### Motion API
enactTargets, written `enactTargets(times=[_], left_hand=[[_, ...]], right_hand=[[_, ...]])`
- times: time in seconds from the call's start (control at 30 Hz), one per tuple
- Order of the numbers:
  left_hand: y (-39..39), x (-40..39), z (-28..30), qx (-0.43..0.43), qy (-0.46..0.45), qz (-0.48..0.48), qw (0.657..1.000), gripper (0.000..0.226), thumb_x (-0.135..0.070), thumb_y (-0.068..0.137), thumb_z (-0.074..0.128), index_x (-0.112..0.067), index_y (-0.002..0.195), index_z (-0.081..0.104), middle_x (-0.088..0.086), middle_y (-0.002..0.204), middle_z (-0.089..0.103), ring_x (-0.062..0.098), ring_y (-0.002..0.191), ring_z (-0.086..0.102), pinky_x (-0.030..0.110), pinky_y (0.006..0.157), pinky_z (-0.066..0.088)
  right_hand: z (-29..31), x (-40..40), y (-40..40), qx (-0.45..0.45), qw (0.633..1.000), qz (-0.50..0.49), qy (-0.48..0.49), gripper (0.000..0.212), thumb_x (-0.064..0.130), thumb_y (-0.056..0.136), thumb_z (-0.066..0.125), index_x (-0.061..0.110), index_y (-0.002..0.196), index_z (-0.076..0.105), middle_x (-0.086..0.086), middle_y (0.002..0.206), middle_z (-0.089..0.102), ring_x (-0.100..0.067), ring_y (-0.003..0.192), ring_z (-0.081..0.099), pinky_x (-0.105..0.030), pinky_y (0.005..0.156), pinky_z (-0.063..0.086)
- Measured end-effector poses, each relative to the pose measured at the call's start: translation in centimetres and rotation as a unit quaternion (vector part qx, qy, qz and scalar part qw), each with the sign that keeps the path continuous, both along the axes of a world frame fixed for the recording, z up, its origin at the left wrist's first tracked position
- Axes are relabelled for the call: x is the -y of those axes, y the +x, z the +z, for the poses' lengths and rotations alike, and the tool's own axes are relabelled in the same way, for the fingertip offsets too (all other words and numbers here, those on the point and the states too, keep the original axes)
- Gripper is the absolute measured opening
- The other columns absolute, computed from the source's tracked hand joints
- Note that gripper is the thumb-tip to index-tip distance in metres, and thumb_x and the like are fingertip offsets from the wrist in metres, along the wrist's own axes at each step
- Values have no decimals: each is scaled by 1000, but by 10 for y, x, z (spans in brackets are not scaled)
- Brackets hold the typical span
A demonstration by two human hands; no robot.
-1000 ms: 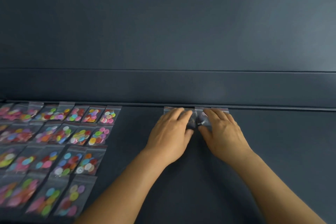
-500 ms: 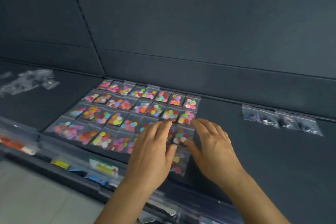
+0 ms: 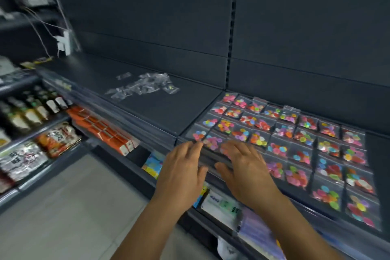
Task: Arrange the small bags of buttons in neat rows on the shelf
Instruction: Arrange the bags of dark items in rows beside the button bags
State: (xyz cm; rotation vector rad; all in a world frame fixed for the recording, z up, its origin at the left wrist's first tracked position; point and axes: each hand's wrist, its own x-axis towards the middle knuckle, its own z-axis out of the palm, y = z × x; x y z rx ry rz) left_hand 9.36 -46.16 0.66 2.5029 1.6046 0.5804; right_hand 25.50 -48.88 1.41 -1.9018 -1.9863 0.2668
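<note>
Colourful button bags [image 3: 295,143] — dozens, rowed; two hands, left hand [image 3: 181,173], right hand [image 3: 244,169] — both flat, grasping nothing.

Small clear bags [image 3: 282,133] of bright mixed-colour buttons lie flat on the dark shelf [image 3: 181,116], edge to edge in rows, starting under the right hand's fingers [image 3: 236,146] and spreading right of them and beyond them toward the back. A loose heap [image 3: 145,86] of clear bags lies jumbled well beyond the left hand's fingers [image 3: 193,146], up and to their left.
</note>
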Motion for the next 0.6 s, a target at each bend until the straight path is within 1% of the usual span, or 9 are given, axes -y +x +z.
enactTargets(times=[0.13, 0.27, 0.47, 0.6], left_hand=[[-41, -35, 1, -1, 8, 38, 999, 60, -40, 95, 46, -24, 147, 22, -2, 147, 31, 16, 134, 25, 28, 110, 20], [-78, -81, 2, -4, 8, 74, 997, 60, -40, 95, 46, -23, 148, 22, 0, 147, 31, 18, 135, 24, 31, 113, 20], [-121, -163, 9, -9, 15, 96, 995, 61, -39, 95, 47, -22, 148, 22, 0, 147, 32, 18, 135, 26, 30, 112, 21], [-139, -217, 9, -12, -7, 107, 994, 61, -40, 95, 46, -23, 148, 21, 0, 148, 31, 18, 136, 26, 32, 113, 23]], right_hand=[[1, -44, -43, 10, 999, 35, 0, 55, 45, 93, 45, 22, 143, 33, 3, 148, 33, -19, 137, 26, -33, 113, 19], [0, -98, -79, 18, 998, 66, -5, 56, 46, 94, 43, 24, 144, 31, 4, 150, 29, -17, 139, 23, -34, 114, 16], [2, -193, -120, 16, 995, 98, 3, 58, 47, 94, 42, 24, 145, 29, 5, 152, 27, -15, 139, 21, -33, 114, 15], [6, -251, -134, 8, 994, 109, 5, 57, 46, 94, 43, 23, 144, 30, 4, 151, 28, -15, 140, 20, -33, 114, 14]])
